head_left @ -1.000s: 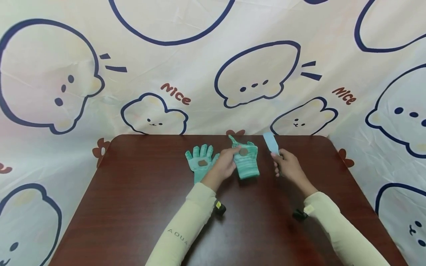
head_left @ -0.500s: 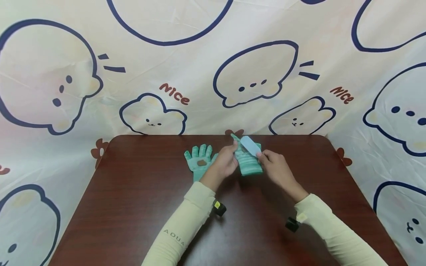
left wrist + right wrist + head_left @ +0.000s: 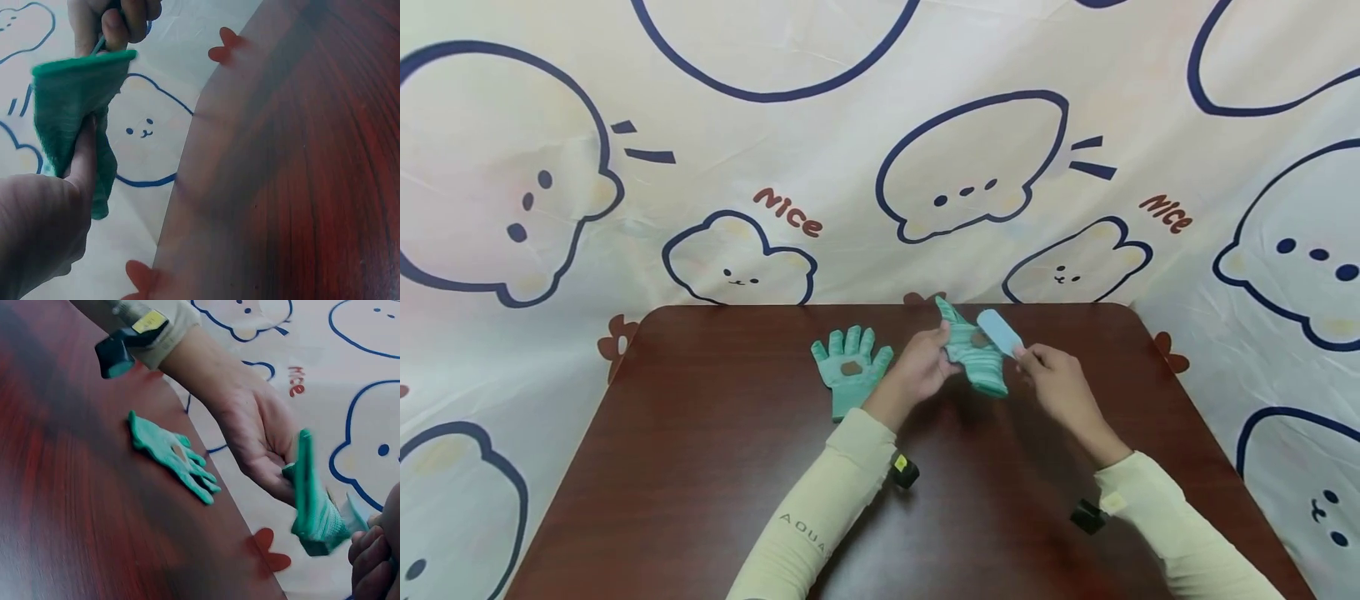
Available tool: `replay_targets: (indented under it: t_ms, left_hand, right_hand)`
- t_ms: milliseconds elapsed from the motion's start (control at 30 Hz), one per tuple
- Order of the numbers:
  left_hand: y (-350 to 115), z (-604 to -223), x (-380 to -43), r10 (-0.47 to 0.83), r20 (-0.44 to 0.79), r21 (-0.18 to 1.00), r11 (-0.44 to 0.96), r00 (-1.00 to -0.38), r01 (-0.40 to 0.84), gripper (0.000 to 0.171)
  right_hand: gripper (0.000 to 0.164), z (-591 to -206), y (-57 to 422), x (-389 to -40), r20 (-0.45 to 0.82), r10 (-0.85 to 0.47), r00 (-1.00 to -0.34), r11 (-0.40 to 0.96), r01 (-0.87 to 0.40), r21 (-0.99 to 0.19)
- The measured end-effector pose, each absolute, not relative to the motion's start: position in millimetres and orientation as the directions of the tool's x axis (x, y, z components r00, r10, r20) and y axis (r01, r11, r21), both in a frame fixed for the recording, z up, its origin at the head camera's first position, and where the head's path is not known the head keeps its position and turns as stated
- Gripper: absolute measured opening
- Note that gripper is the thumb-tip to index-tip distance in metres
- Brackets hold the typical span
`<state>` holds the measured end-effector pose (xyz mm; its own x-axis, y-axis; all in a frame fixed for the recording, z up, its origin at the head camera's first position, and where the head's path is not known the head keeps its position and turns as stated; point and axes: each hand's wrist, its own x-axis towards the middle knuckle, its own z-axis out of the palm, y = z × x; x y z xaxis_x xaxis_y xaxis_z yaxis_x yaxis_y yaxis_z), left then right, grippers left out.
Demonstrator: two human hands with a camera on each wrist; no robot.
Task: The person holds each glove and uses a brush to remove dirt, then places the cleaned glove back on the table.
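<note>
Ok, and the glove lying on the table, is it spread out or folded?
Spread out: the green glove lies on the table with its fingers fanned apart and its brown patch facing up.

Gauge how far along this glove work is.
Done: nothing visibly; the green glove on the table bears a brown patch. In hand: the left hand grips a second green glove, the right hand a light blue flat tool by that glove's patch. Remaining: probably both patches, since both show.

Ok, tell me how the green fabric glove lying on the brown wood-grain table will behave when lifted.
The green fabric glove will probably flop, as the matching green glove creases in the left hand. Lying flat, it seems unlikely to roll.
</note>
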<state>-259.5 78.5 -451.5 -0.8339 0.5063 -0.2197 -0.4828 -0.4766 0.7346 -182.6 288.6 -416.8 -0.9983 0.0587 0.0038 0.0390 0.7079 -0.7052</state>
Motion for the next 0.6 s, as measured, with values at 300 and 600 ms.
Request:
replay_targets:
  t_ms: [300, 600]
  left_hand:
    - [77, -453, -261, 0.473, -0.243, 0.765, -0.443, -0.847, -0.468, 0.053]
    - [84, -446, -255, 0.521, -0.164, 0.744, -0.492, -0.837, -0.452, 0.049]
  right_hand:
    - [0.06, -410, 311, -183, 0.04, 0.176, -0.984, 0.719, 0.1, -0.687]
    - [0.057, -416, 263, -178, 0.014, 0.024, -1.0, 0.685, 0.006, -0.728]
